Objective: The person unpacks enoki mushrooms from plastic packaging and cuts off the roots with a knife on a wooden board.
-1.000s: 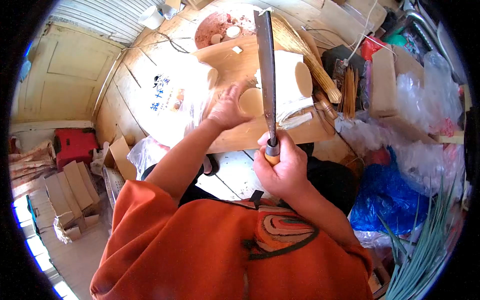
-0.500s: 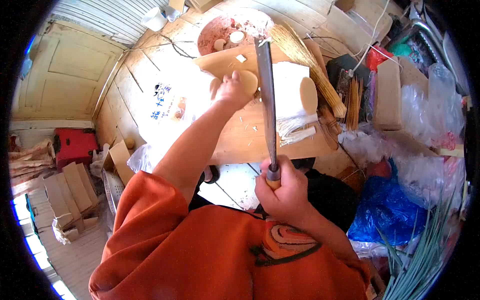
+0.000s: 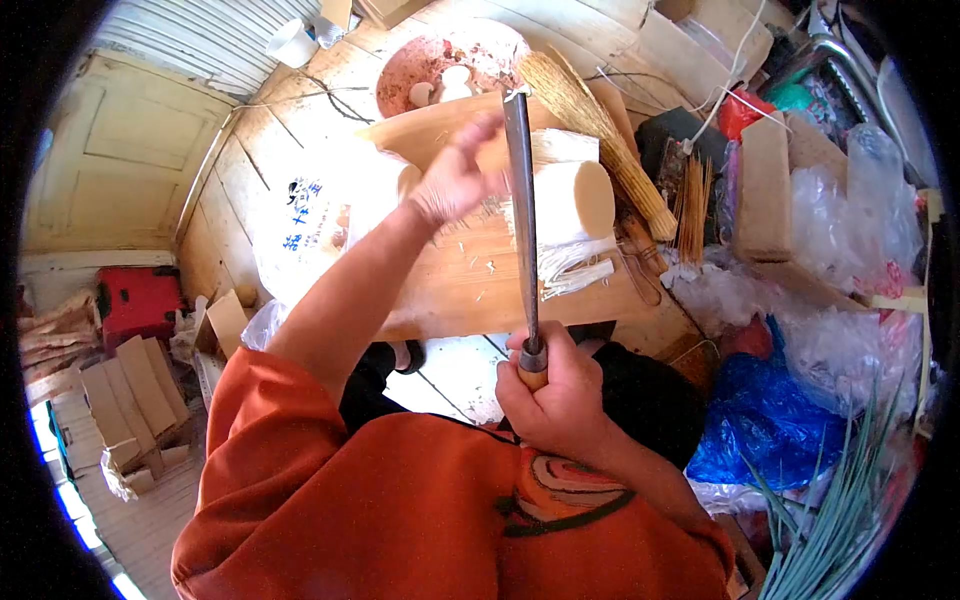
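My right hand (image 3: pixel 550 390) is wrapped round the wooden handle of a long knife (image 3: pixel 523 210), its blade pointing away from me over the wooden board (image 3: pixel 440 290). Above the board my left hand (image 3: pixel 455 180) is spread, its fingers slightly blurred and nothing visible in it. A pale round-ended block (image 3: pixel 580 195) lies right of the blade, with white thin-stemmed bundles (image 3: pixel 575 268) beside it. To the left of my left hand stands a white printed plastic bag (image 3: pixel 320 215), a pale piece showing at its opening.
Beyond the board sits a reddish basin (image 3: pixel 400 70) holding pale pieces. A straw broom (image 3: pixel 600 140) lies along the board's right side. Farther right are thin sticks (image 3: pixel 692 215), a blue plastic bag (image 3: pixel 765 420) and long green leaves (image 3: pixel 830 500). A red object (image 3: pixel 138 303) lies at left.
The pale round piece that my left hand touched on the board is gone from there. Another pale piece now shows in the basin. My left hand has opened and lifted; the knife stays in my right hand.
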The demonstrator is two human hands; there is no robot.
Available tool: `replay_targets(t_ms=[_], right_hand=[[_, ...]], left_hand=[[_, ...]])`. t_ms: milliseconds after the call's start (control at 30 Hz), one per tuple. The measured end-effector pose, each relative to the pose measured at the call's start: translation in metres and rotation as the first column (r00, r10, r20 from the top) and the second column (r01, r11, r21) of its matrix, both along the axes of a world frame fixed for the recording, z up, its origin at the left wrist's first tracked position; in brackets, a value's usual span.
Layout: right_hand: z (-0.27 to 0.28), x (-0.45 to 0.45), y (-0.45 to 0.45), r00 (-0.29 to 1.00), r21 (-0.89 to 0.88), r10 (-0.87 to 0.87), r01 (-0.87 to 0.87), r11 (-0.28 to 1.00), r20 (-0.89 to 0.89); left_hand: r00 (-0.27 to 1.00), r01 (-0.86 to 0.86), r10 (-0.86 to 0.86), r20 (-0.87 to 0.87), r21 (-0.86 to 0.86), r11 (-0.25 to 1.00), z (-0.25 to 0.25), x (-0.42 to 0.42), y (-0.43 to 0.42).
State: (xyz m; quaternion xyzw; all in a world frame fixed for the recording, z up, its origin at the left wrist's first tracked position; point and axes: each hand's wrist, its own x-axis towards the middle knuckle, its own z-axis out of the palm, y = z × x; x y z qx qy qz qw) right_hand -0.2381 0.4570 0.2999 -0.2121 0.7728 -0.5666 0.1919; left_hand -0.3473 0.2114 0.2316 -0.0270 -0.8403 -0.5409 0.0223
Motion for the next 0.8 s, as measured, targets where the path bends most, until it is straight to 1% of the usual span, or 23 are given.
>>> replay_targets(t_ms=[67, 100, 133, 167, 200, 300, 367, 400, 433, 467, 500, 567, 600, 667, 700, 733, 800], right_hand=[[0.001, 0.004, 0.001, 1.0, -0.022, 0.007, -0.007, 1.0, -0.015], [0.001, 0.005, 0.001, 0.999, -0.04, 0.007, -0.008, 0.999, -0.041], [0.002, 0.006, 0.001, 0.998, -0.058, 0.007, -0.011, 0.998, -0.069], [0.002, 0.007, 0.001, 0.997, -0.064, 0.01, -0.015, 0.998, -0.079], [0.003, 0.009, 0.002, 0.998, -0.061, 0.001, -0.005, 0.998, -0.067], [0.004, 0.011, 0.002, 0.998, -0.064, -0.011, 0.007, 0.998, -0.062], [0.002, 0.012, 0.003, 0.998, -0.065, -0.016, 0.012, 0.998, -0.063], [0.001, 0.012, 0.004, 0.997, -0.055, -0.021, 0.017, 0.998, -0.077], [0.0, 0.012, 0.004, 0.996, -0.044, -0.027, 0.023, 0.999, -0.089], [0.0, 0.011, 0.005, 0.996, -0.046, -0.029, 0.025, 0.999, -0.089], [0.001, 0.011, 0.005, 0.996, -0.051, -0.03, 0.026, 0.998, -0.081], [0.001, 0.01, 0.006, 0.997, -0.056, -0.033, 0.03, 0.998, -0.067], [0.001, 0.01, 0.006, 0.999, -0.055, -0.022, 0.019, 0.998, -0.05], [0.001, 0.008, 0.006, 0.999, -0.054, -0.005, 0.003, 0.999, -0.033], [0.0, 0.009, 0.006, 1.0, -0.029, 0.003, -0.004, 1.0, -0.024], [0.0, 0.009, 0.005, 1.0, -0.005, 0.014, -0.014, 1.0, -0.016], [0.0, 0.008, 0.006, 0.999, 0.014, 0.037, -0.036, 0.999, -0.004]], left_hand=[[0.994, 0.112, -0.112, 0.015, -0.01, 0.994, 0.017, 0.018, 0.031], [0.985, 0.158, -0.17, -0.025, -0.259, 0.953, 0.025, 0.021, 0.041], [0.971, 0.179, -0.233, -0.05, -0.495, 0.85, 0.032, 0.023, 0.05], [0.988, 0.066, -0.139, -0.073, -0.612, 0.788, 0.032, 0.028, 0.064], [0.991, 0.017, -0.099, -0.092, -0.641, 0.768, 0.028, 0.028, 0.07], [0.993, -0.03, -0.05, -0.109, -0.627, 0.779, 0.022, 0.024, 0.074], [1.0, 0.002, 0.015, 0.026, -0.553, 0.833, 0.022, 0.025, 0.07], [1.0, -0.001, 0.015, 0.022, -0.555, 0.832, 0.019, 0.027, 0.065], [0.997, -0.038, 0.013, -0.075, -0.348, 0.937, 0.013, 0.03, 0.059], [0.986, -0.051, 0.031, -0.167, -0.119, 0.992, 0.005, 0.032, 0.052], [0.98, -0.185, 0.201, -0.009, 0.346, 0.92, 0.005, 0.031, 0.05], [0.925, -0.38, 0.322, 0.203, 0.522, 0.763, 0.007, 0.036, 0.036], [0.912, -0.408, 0.367, 0.183, 0.313, 0.858, 0.031, 0.041, 0.032], [0.835, -0.546, 0.445, 0.324, 0.379, 0.747, 0.004, 0.024, 0.004], [0.819, -0.571, 0.464, 0.338, 0.41, 0.711, -0.015, 0.016, -0.011], [0.817, -0.574, 0.468, 0.336, 0.411, 0.708, -0.017, 0.007, -0.016], [0.755, -0.639, 0.531, 0.385, 0.249, 0.728, -0.025, -0.009, -0.02]])
